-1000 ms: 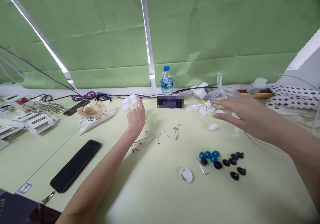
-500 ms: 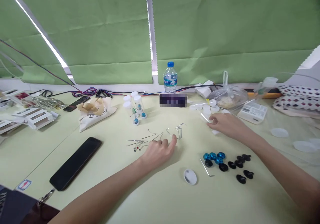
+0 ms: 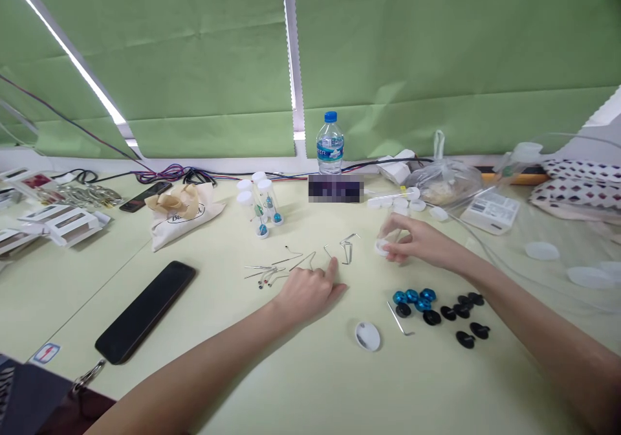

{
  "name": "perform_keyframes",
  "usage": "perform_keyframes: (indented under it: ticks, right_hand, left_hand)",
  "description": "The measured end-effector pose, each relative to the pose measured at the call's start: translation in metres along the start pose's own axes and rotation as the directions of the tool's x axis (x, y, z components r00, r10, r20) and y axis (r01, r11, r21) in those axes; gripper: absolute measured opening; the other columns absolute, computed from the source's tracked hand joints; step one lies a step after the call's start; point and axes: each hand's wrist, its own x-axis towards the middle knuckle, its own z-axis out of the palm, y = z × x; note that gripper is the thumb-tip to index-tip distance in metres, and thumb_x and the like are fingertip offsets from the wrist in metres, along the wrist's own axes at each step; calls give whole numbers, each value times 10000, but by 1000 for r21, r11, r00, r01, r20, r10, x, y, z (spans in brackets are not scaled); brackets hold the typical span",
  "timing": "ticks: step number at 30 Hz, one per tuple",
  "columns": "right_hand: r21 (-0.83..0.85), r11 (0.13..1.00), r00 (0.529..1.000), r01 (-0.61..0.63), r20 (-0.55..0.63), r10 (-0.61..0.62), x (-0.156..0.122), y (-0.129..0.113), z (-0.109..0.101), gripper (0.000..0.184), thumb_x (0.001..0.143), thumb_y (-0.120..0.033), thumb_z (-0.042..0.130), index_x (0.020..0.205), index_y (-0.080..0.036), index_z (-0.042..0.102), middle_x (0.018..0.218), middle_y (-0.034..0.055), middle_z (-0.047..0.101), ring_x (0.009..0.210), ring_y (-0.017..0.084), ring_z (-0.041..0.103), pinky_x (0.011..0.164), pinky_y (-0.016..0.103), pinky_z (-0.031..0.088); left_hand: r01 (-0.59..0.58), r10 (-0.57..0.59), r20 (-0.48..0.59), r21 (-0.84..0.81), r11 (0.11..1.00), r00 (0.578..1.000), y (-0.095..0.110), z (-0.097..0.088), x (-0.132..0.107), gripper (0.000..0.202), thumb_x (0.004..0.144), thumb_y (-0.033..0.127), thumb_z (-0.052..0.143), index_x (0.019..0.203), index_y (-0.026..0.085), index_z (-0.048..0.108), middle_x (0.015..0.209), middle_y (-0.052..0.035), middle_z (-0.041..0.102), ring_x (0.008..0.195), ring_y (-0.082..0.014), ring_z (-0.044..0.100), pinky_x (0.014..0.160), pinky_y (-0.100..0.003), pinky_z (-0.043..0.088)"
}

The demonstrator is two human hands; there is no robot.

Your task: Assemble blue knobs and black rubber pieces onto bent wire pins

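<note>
Right now we hold a small clear vial (image 3: 383, 246) with its white cap in our right hand (image 3: 414, 246), fingers pinched around it just above the table (image 3: 301, 383). Our left hand (image 3: 310, 289) rests loosely curled, forefinger out and touching a bent wire pin (image 3: 328, 254). We judge this the picking stage: a pin must be pinched up, which calls for a fine fingertip grip, since the wire lies flat. Blue beads (image 3: 412, 296) lie near.
</note>
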Motion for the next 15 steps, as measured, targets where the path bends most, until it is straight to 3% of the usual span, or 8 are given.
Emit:
perform_keyframes:
  ticks: [10,15]
  right_hand:
    - [-70,996,998,58,43,-55,4,5,14,307,791,-395,599,1056,-247,554,1231,63,627,766,190,678,632,325,545]
    - [-191,982,997,13,75,2,-3,-2,8,647,770,-471,636,1346,-239,454,1172,100,666,853,253,680,752,385,532]
  left_hand:
    - [-83,86,-44,60,995,995,1,5,-3,498,1007,393,260,1351,99,468,694,-72,693,599,-245,678,462,-296,409]
    - [-72,75,-51,67,995,996,1,2,-2,564,991,458,296,1469,158,303,673,-37,680,527,-209,646,430,-268,348]
